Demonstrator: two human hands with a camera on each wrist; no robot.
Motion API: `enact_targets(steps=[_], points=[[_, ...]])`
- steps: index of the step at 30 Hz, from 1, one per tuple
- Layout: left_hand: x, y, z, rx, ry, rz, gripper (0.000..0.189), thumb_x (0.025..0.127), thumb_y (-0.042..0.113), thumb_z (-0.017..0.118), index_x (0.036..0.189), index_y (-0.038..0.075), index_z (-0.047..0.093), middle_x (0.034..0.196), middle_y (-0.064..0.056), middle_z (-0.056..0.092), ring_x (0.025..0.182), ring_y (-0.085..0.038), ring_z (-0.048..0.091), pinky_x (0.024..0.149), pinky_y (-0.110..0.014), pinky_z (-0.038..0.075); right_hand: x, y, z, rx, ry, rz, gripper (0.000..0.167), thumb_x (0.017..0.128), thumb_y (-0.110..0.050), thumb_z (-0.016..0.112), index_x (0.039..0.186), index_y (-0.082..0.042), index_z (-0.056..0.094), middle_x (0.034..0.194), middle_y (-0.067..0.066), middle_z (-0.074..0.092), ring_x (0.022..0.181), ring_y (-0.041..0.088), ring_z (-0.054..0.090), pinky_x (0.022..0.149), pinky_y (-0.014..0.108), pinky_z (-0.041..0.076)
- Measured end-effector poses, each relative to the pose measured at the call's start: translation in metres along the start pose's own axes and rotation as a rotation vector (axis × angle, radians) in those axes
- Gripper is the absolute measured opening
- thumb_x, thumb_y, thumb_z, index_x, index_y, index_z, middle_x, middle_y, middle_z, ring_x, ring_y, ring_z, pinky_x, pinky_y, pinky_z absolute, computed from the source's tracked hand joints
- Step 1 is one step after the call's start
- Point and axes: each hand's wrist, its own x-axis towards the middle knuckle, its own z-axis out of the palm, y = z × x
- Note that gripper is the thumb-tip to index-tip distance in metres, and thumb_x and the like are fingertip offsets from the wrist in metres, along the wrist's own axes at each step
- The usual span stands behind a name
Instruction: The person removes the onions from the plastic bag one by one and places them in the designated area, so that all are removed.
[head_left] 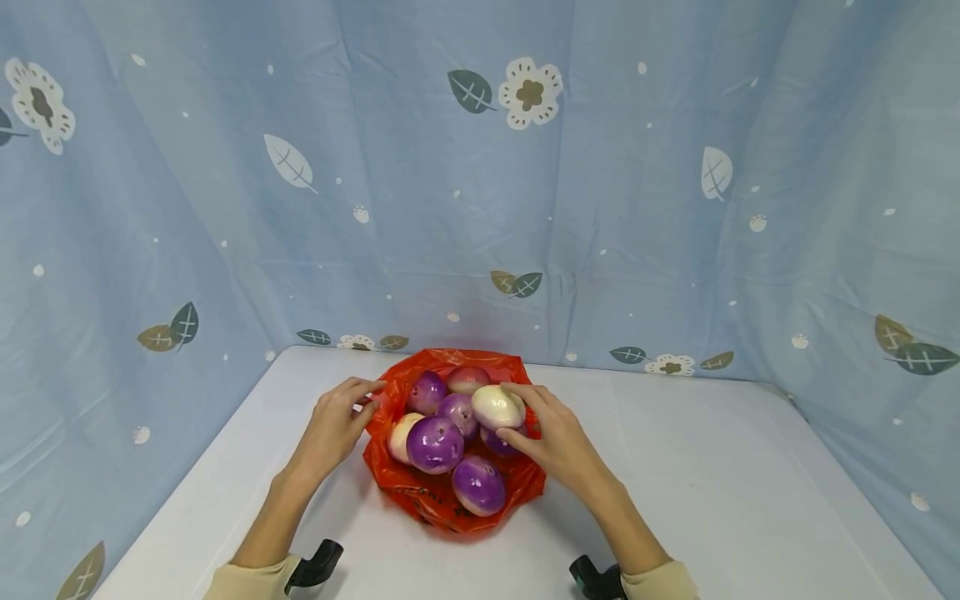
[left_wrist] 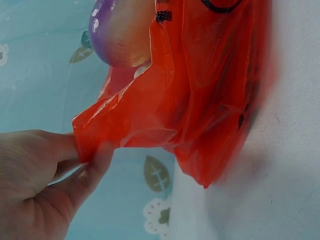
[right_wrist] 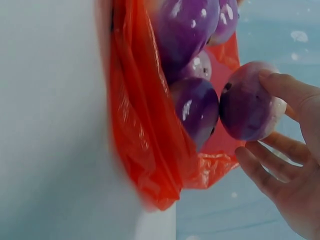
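A red plastic bag (head_left: 390, 482) stands open on the table, with several glossy purple-and-white turnips (head_left: 435, 445) heaped inside. At the bag's left rim my left hand (head_left: 337, 423) pinches the plastic between thumb and fingers; the left wrist view shows the bag's edge (left_wrist: 127, 112) caught there. My right hand (head_left: 561, 440) grips one turnip (head_left: 497, 407) at the right of the heap, thumb on one side and fingers on the other. In the right wrist view this held turnip (right_wrist: 247, 105) shows its purple end towards the bag, touching or very near another turnip (right_wrist: 196, 107).
The white table (head_left: 712, 483) extends to both sides of the bag. Behind it and at the sides hangs a blue curtain (head_left: 420, 208) with leaf and flower prints. Black wrist mounts (head_left: 318, 563) sit near both sleeves.
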Motion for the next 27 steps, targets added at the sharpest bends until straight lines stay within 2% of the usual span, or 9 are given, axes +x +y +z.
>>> enact_targets(steps=[6, 13, 22, 27], points=[[0.0, 0.0, 0.0, -0.001, -0.002, 0.001, 0.031, 0.088, -0.001, 0.068, 0.119, 0.003, 0.069, 0.109, -0.013, 0.07, 0.092, -0.027, 0.07, 0.075, -0.039, 0.061, -0.006, 0.008, -0.006, -0.014, 0.014, 0.0, 0.064, 0.081, -0.03, 0.081, 0.138, -0.026, 0.053, 0.129, 0.001, 0.06, 0.12, 0.022, 0.061, 0.092, 0.042, 0.057], [0.0, -0.001, 0.0, -0.005, -0.004, -0.003, 0.031, 0.088, -0.001, 0.068, 0.119, 0.003, 0.069, 0.109, -0.013, 0.07, 0.092, -0.027, 0.07, 0.075, -0.039, 0.061, -0.013, 0.018, -0.014, -0.033, 0.044, 0.003, 0.066, 0.079, -0.028, 0.083, 0.138, -0.023, 0.053, 0.129, 0.001, 0.061, 0.112, 0.017, 0.06, 0.075, 0.029, 0.06], [0.0, -0.001, -0.001, -0.005, 0.001, -0.009, 0.032, 0.089, 0.0, 0.068, 0.121, 0.004, 0.068, 0.11, -0.014, 0.07, 0.091, -0.027, 0.07, 0.075, -0.039, 0.061, -0.016, 0.032, -0.024, -0.043, 0.075, 0.004, 0.066, 0.08, -0.025, 0.082, 0.138, -0.023, 0.053, 0.129, 0.0, 0.061, 0.109, 0.017, 0.06, 0.073, 0.033, 0.061], [0.0, -0.002, -0.002, 0.001, 0.006, 0.001, 0.036, 0.09, 0.007, 0.069, 0.125, 0.007, 0.065, 0.114, -0.012, 0.071, 0.088, -0.023, 0.068, 0.071, -0.031, 0.061, -0.017, 0.041, -0.031, -0.054, 0.097, 0.003, 0.066, 0.08, -0.025, 0.082, 0.139, -0.021, 0.052, 0.128, 0.003, 0.061, 0.108, 0.019, 0.06, 0.073, 0.035, 0.061]])
